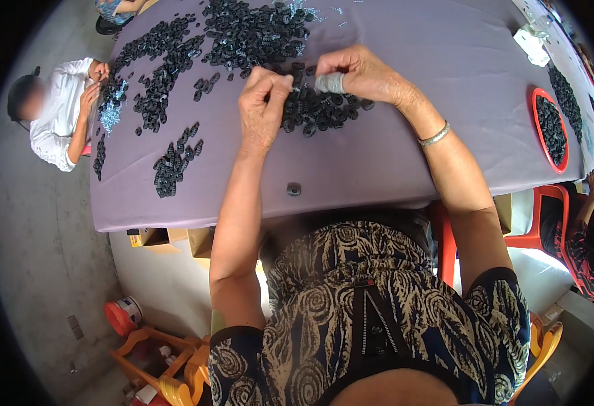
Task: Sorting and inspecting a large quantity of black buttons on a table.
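My left hand (263, 108) is closed in a pinch, thumb against the curled fingers, over the near edge of a pile of small black plastic parts (324, 111). Just right of it, my right hand (364, 76) is also closed, with a greyish-white wrap (331, 83) around a finger. The fingertips of the two hands face each other a short way apart. Anything between them is too small or hidden to make out. One single black part (294, 189) lies apart on the purple tablecloth (378, 155), close to the near edge.
Larger heaps of black parts (256, 37) spread over the far and left table. Small light-blue pieces (111, 111) lie near a seated person (63, 115) at left. At right stands a red basin (535, 111) of black parts. A red chair (537, 216) stands below.
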The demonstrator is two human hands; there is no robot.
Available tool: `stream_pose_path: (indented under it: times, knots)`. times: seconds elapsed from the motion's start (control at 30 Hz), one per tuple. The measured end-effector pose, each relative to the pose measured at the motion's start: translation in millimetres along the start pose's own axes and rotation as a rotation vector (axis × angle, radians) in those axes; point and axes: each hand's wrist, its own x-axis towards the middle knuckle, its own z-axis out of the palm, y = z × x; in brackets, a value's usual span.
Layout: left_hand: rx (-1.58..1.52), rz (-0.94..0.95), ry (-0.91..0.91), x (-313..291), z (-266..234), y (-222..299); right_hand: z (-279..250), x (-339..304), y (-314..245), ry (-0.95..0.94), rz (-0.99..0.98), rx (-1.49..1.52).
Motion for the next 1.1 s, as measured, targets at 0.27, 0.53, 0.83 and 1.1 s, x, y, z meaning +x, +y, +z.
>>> stream_pose_path:
  times: [0.27, 0.53, 0.83, 1.1]
  knots:
    - [0.176, 0.108, -0.164, -18.8, -18.0, -6.3, -0.5, -2.7, 10.9, -0.077, -0.122, -0.314]
    - [0.135, -0.02, 0.03, -24.1, -19.2, -7.5, 8.4, 5.8, 16.8, 0.161, -0.167, -0.282]
    - [0.204, 0.011, 0.023, -15.2, -10.0, -16.3, 22.8, 24.3, 24.0, 0.096, -0.369, -0.689]
    - [0.378, 0.002, -0.056, -10.1, -6.0, -19.8, 24.2, 23.8, 32.6, 0.146, -0.363, -0.576]
